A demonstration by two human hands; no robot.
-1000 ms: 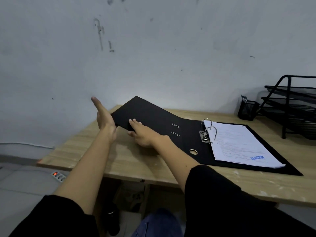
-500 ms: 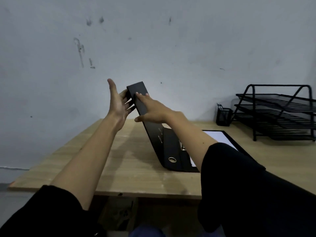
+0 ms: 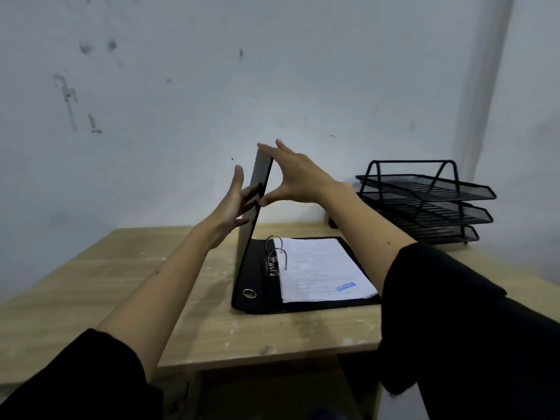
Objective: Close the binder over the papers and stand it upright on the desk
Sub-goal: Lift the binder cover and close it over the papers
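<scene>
A black ring binder [image 3: 257, 286] lies open on the wooden desk [image 3: 127, 286], its back cover flat under a stack of white papers [image 3: 321, 268] threaded on metal rings [image 3: 274, 253]. Its front cover [image 3: 256, 201] stands almost vertical, seen edge-on. My left hand [image 3: 233, 204] presses flat against the cover's outer side, fingers spread. My right hand [image 3: 291, 177] holds the cover's top edge from the inner side, thumb low and fingers over the top corner.
A black three-tier wire letter tray [image 3: 424, 201] stands at the back right of the desk, against the grey wall. A small dark object [image 3: 332, 223] sits just left of it. The desk's front edge runs below the binder.
The front cover has swung up from leaning left to nearly vertical. Both hands rose and moved right with it, and the view shifted so the papers show.
</scene>
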